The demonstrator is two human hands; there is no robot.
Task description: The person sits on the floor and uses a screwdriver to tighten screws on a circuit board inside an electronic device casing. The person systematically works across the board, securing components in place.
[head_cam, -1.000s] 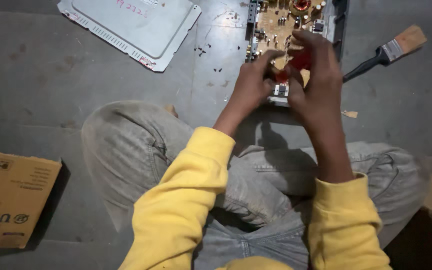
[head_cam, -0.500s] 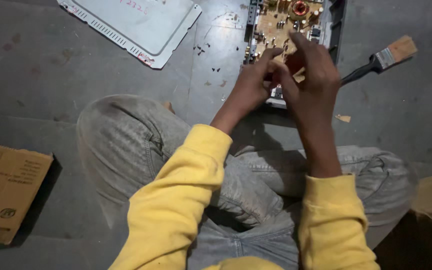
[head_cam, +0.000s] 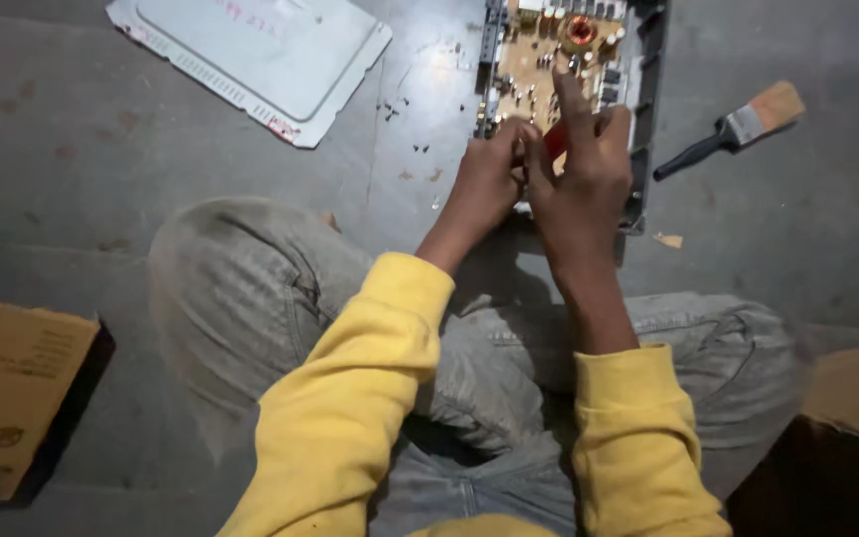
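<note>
Both hands, left hand (head_cam: 489, 179) and right hand (head_cam: 581, 169), are pinching a red-handled tool (head_cam: 553, 142) over the circuit board (head_cam: 549, 60) in its open casing (head_cam: 648, 109). Slipping risks gouging components; loose screws (head_cam: 405, 129) are lying nearby.

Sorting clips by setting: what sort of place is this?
Likely an informal electronics repair spot on a bare floor: an opened circuit board under both hands, its removed cover panel, loose screws, and a paintbrush.

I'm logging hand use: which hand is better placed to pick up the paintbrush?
Probably the right hand: the paintbrush lies on the floor on its side of the circuit board, while the left hand sits farther across.
</note>
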